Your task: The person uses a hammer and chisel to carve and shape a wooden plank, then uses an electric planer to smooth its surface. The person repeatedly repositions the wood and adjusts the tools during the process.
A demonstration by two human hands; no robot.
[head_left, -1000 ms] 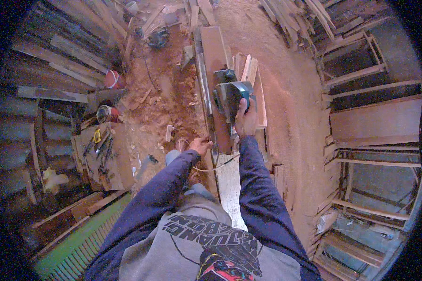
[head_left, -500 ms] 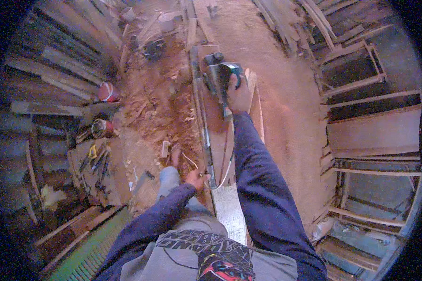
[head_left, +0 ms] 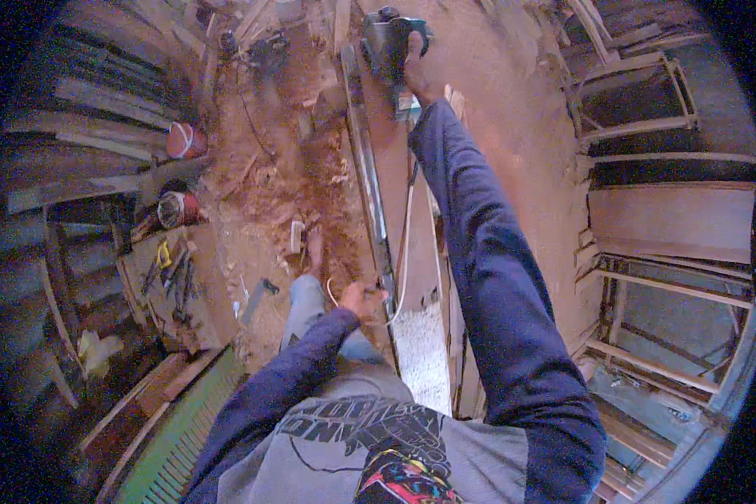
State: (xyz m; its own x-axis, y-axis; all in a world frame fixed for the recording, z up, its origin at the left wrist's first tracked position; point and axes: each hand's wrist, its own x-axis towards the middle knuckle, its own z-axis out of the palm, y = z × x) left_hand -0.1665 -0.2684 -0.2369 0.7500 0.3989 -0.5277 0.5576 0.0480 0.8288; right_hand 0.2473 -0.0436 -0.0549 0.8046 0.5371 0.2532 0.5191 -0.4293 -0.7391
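Note:
My right hand (head_left: 417,71), at the end of an outstretched arm, is closed on the handle of a teal-and-black circular saw (head_left: 386,46). The saw stands on a long brown board (head_left: 395,155), beside a dark metal straight bar (head_left: 365,160). A pale power cord (head_left: 408,227) runs back from the saw in a loop. My left hand (head_left: 361,300) is by the bar's near end, fingers curled where the cord passes; the cord seems to run through them. The saw's blade and the finger contact are hidden.
A bare foot (head_left: 314,248) stands left of the bar among wood shavings. Hand tools (head_left: 172,277) lie on a panel at the left, near two red buckets (head_left: 185,140) (head_left: 178,208). Wooden frames (head_left: 638,130) line the right side. A bright white surface (head_left: 424,357) shows below the board.
My right hand has pushed the circular saw farther away along the bar, and the arm has stretched out. The view has shifted slightly. My left hand stays near the bar's near end.

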